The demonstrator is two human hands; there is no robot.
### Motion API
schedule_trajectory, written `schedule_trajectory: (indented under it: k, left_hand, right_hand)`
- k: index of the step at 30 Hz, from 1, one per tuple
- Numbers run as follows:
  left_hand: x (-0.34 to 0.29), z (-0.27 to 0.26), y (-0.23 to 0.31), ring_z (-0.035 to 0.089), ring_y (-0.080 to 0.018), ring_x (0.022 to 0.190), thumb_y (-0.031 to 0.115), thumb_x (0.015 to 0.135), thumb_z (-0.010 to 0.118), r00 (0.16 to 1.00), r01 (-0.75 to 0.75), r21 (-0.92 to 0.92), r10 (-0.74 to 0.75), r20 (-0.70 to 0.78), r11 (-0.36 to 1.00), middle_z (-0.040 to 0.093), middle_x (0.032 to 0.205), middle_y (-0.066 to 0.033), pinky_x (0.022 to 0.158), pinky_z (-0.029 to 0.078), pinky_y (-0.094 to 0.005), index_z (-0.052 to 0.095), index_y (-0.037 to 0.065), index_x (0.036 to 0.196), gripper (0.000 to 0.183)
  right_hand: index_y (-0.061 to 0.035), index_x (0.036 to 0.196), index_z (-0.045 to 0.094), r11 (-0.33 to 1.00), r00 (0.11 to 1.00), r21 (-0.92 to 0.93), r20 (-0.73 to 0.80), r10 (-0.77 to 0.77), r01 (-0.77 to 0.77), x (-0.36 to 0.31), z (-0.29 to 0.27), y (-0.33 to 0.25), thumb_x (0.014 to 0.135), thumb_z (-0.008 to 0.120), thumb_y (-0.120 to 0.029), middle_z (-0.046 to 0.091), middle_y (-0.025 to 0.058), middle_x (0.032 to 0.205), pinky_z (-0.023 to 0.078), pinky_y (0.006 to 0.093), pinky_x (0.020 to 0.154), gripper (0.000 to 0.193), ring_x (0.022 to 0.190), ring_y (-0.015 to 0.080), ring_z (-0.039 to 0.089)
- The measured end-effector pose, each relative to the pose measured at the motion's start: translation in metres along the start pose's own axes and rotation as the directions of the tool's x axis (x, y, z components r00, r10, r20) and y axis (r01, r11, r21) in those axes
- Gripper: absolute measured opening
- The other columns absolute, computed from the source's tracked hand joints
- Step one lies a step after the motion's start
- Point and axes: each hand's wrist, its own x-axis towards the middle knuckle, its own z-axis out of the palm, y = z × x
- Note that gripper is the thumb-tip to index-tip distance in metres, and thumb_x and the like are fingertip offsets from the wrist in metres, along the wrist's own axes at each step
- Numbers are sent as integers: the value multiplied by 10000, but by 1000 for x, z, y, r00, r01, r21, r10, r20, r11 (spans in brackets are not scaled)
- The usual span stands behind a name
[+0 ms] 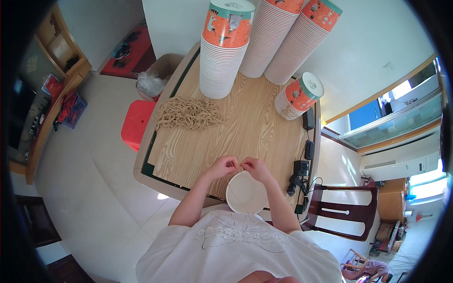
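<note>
A white paper tub sits at the near edge of the table, against my body, its open mouth facing up. Just above its far rim, my left hand and my right hand are close together, fingers pinched. Both seem to grip a thin tan string, part of which runs down across the tub's mouth. The string's ends are too fine to make out. Farther off to the left lies a loose tangled heap of tan string.
Tall stacks of upside-down paper tubs, white-rimmed with orange and green sides, stand at the back. A shorter stack is at right. Black power adapters and cables line the right edge. A red stool and a wooden chair flank the table.
</note>
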Motion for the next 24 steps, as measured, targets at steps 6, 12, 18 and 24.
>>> schedule_trajectory:
  k: [6, 12, 18, 24]
  left_hand:
    - [3, 15, -14, 538, -155, 709, 0, 710, 627, 964, -174, 427, 241, -108, 888, 554, 776, -40, 626, 436, -242, 667, 94, 800, 135]
    - [1, 23, -8, 553, -169, 733, 37, 713, 639, 972, -127, 458, 203, -121, 880, 572, 808, -63, 642, 446, -262, 671, 100, 842, 147]
    - [1, 24, 3, 557, -130, 649, 77, 727, 647, 985, -61, 367, 114, -125, 928, 600, 725, -59, 603, 453, -248, 642, 46, 806, 85]
    - [2, 23, -4, 540, -75, 664, 80, 776, 605, 997, 24, 130, -13, -80, 991, 611, 752, -25, 604, 443, -218, 615, 12, 824, 83]
  right_hand:
    - [-35, 840, 612, 1000, 1000, 10, -17, -24, 24, 3, 0, 4, 760, 586, -100, 596, 73, 678, 452, 262, 582, 106, 614, 132, 554]
    - [-44, 834, 619, 1000, 1000, 2, 17, 25, -25, 6, -3, 10, 752, 575, -140, 616, 126, 731, 467, 312, 620, 133, 679, 220, 600]
    - [-27, 814, 614, 995, 999, 90, 22, 43, -45, 6, -3, 12, 751, 583, -126, 613, 102, 702, 460, 292, 608, 121, 660, 168, 587]
    - [1, 807, 601, 994, 1000, 101, -7, 29, -29, -2, -6, 5, 749, 605, -81, 597, 50, 667, 453, 244, 579, 101, 626, 92, 544]
